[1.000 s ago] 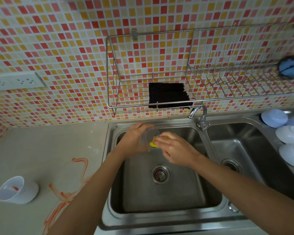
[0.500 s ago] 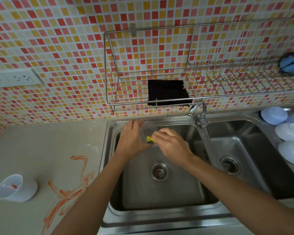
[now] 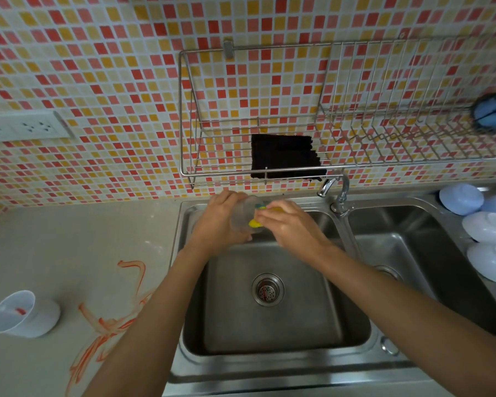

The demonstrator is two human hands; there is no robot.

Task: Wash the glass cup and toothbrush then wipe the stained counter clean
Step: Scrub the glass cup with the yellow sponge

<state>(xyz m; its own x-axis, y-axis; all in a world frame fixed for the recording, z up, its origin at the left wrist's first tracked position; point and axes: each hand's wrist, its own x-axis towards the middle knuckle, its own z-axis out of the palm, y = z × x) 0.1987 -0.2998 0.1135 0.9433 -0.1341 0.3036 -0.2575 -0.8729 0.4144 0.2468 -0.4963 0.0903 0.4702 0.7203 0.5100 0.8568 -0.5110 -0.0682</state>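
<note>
Over the back of the left sink basin (image 3: 269,333), my left hand (image 3: 218,222) grips a clear glass cup (image 3: 242,217) lying on its side, mouth toward the right. My right hand (image 3: 291,227) pinches a yellow sponge (image 3: 254,223) with a green edge, pushed into the cup's mouth. An orange-red stain (image 3: 109,325) streaks the beige counter (image 3: 69,239) left of the sink. No toothbrush is in sight.
A white cup (image 3: 23,313) with a red smear lies tipped on the counter's left. A black cloth (image 3: 284,157) hangs in the wire wall rack (image 3: 384,138). The faucet (image 3: 338,193) stands between both basins. White bowls (image 3: 487,242) sit upside down at right. Wall sockets (image 3: 23,127) are at left.
Both hands with the cup and sponge have shifted slightly toward the back of the sink. The sponge has moved within the cup's mouth.
</note>
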